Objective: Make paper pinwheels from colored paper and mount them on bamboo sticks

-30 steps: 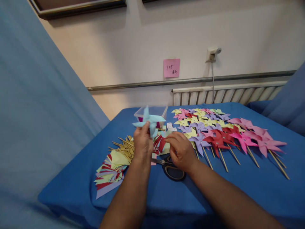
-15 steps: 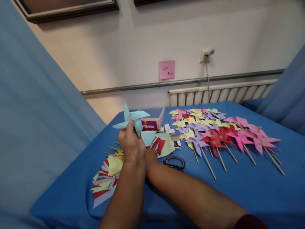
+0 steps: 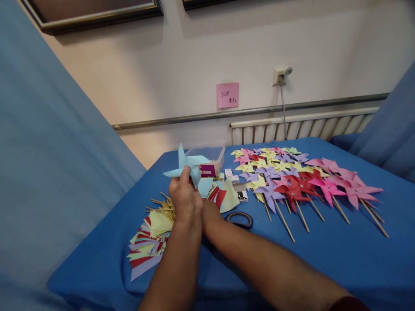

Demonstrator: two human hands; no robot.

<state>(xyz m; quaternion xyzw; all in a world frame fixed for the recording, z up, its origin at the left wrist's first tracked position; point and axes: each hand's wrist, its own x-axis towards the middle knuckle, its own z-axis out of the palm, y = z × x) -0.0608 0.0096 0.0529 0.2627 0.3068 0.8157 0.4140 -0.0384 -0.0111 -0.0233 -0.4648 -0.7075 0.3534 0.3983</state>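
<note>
My left hand is closed on a light blue paper pinwheel, its thumb pressed at the middle of the folded blades. Behind the left wrist my right hand is mostly covered, and its fingers do not show. Several wooden sticks lie left of the left hand. Below them is a fanned stack of coloured paper strips. Just beyond the right hand are loose paper pieces in pale green, blue and red. A black looped handle, looking like scissors, lies near the right forearm.
Finished pinwheels on sticks cover the right part of the blue-covered table. A clear plastic box with a purple label and a small open carton of tiny metal pieces stand behind. Blue curtains hang at both sides.
My left hand and the light blue pinwheel have shifted slightly right and down. The right hand has moved a little to the right along with them. The things on the table lie as before.
</note>
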